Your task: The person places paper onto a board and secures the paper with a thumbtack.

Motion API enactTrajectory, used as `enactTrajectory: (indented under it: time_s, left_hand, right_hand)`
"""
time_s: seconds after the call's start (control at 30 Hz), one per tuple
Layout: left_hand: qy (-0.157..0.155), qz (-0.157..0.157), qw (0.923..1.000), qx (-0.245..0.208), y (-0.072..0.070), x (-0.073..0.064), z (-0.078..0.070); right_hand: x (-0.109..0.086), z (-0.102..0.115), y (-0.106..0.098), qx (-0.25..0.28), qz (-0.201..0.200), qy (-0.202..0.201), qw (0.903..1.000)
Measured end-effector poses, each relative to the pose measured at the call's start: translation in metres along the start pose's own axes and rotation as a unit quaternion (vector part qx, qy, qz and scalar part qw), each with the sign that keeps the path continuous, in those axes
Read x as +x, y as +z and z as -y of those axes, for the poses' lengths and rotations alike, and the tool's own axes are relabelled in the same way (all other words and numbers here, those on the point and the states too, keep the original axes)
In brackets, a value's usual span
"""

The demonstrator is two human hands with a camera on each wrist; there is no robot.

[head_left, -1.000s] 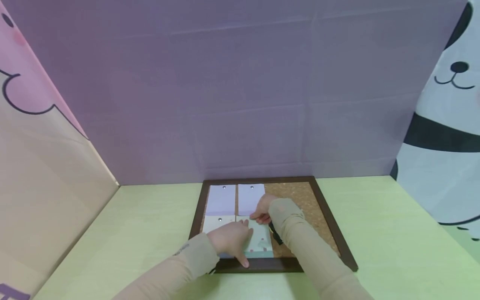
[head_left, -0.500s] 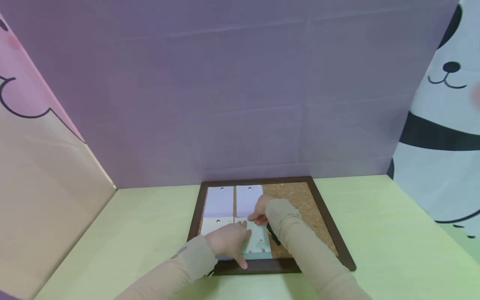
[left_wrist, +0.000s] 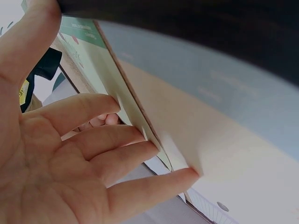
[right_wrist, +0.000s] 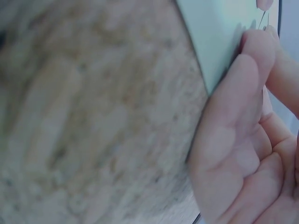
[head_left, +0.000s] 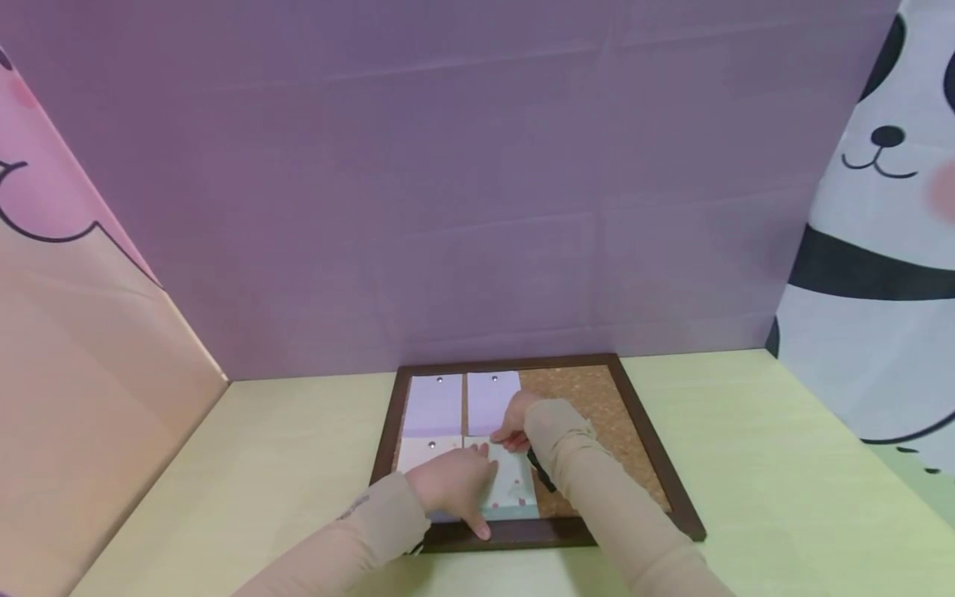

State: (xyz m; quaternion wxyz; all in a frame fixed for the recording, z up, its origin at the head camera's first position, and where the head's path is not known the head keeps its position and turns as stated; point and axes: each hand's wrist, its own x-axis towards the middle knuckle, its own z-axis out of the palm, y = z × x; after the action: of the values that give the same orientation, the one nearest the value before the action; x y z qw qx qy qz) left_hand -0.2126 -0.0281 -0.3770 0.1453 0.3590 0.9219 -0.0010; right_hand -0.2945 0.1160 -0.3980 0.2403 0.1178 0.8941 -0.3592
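A corkboard (head_left: 589,398) with a dark brown frame lies on the table. My left hand (head_left: 453,481) is spread over its lower row, its straight fingertips pressing on a pale green printed sheet (head_left: 516,485) and the cream-and-blue sheet (left_wrist: 224,126) beside it. My right hand (head_left: 515,421) is at the green sheet's top edge. Its fingers are curled, thumb and fingertips close together on something small that they hide. Two lilac sheets (head_left: 433,405) fill the upper row. A silver thumbtack (head_left: 431,444) shows on the cream sheet, like those on the lilac ones.
Bare cork makes up the board's right third. The dark frame (head_left: 522,535) runs along the near side, below my left thumb. Pale green tabletop (head_left: 306,464) surrounds the board. A purple cloth wall (head_left: 448,207) stands directly behind it.
Both hands keep nearly the same places on the green sheet. The head view has shifted slightly, so the board sits a little lower and further left in it.
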Motion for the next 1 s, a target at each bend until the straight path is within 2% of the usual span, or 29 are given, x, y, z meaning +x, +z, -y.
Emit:
enactTrajectory:
  time_s: [0.13,0.77,1.0]
  left_hand:
    - [-0.002,0.004,1.0,-0.001,-0.0004,-0.0002,0.0]
    - [0.007,-0.006,0.9999,-0.005,-0.0016,0.0011,0.001]
    - [0.017,-0.014,0.9997,0.01,0.001,0.0029,0.0019]
  right_hand:
    - [-0.0005,0.0004,-0.0002,0.003,0.005,-0.002,1.0]
    - [-0.0005,0.0023,0.0013,-0.006,-0.023,-0.001,0.9997]
    - [-0.0066,0.0048,0.0012,-0.054,-0.026,-0.025,0.9979]
